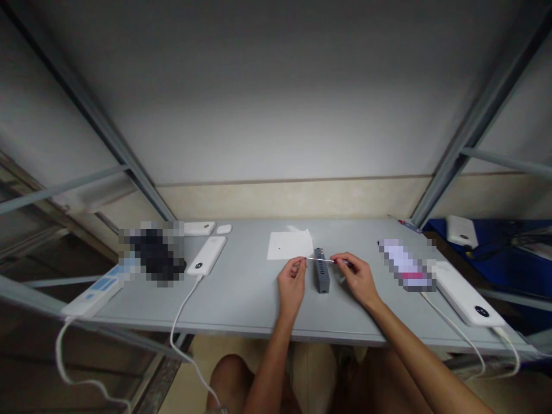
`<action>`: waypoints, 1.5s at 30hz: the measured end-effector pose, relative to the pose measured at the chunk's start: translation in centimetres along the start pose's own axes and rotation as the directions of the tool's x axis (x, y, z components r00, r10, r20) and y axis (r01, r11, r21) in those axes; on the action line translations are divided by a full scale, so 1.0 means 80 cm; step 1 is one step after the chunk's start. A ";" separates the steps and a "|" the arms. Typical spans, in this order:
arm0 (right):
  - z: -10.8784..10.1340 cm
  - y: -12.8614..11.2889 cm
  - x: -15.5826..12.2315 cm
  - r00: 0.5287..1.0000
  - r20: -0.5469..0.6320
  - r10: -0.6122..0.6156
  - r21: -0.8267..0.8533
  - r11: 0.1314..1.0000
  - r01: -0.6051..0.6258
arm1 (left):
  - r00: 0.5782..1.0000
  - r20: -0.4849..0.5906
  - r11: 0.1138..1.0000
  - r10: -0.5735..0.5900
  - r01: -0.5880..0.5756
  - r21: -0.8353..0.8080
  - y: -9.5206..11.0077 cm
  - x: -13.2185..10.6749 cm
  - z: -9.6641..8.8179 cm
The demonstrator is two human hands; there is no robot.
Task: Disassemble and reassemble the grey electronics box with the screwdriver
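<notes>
Above the desk, a slim screwdriver-like tool (319, 260) with a thin pale shaft spans the gap between my hands. My right hand (354, 277) is closed round its dark and reddish handle end. At the shaft's other end, the fingertips of my left hand (292, 282) are pinched together; whether they hold anything else is hidden. Below the shaft, between both hands, a narrow dark grey slotted case (321, 277) lies lengthwise on the desk. A white sheet of paper (287, 246) with a small dark speck lies just beyond my left hand.
On the left of the grey desk (245, 287) are a white power bank (207, 256) with a cable, a blurred dark device (155, 256) and a white power strip (97, 293). To the right lie a phone (405, 264) and another power bank (468, 293). Metal posts frame both sides.
</notes>
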State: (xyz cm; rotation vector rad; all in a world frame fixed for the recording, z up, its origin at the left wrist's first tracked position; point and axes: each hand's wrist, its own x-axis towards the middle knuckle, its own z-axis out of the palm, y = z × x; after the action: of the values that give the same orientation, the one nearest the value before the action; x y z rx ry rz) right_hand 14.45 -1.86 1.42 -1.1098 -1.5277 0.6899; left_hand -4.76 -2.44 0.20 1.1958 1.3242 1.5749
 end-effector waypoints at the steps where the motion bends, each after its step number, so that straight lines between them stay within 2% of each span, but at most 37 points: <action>1: 0.000 -0.001 0.000 1.000 -0.002 -0.008 -0.003 1.000 0.008 | 1.000 -0.005 1.000 0.000 0.000 -0.001 0.000 0.000 0.000; 23: -0.001 -0.014 -0.004 0.999 0.014 -0.046 -0.007 0.999 0.046 | 0.999 0.035 0.999 0.017 -0.016 -0.029 0.013 -0.007 -0.004; 31: 0.001 -0.010 -0.004 0.999 0.023 -0.043 -0.002 0.999 0.043 | 0.998 0.031 0.998 0.060 -0.061 0.031 0.006 -0.006 0.000; 45: 0.000 -0.013 -0.004 0.998 0.022 -0.055 -0.027 0.998 0.056 | 0.999 0.053 0.998 -0.009 0.012 -0.061 0.008 -0.006 -0.003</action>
State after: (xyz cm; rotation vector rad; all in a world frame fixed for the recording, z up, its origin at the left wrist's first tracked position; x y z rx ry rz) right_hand 14.17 -2.56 2.20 -1.0801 -1.5848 0.6464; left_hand -4.83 -3.11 0.74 1.1831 1.2381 1.5548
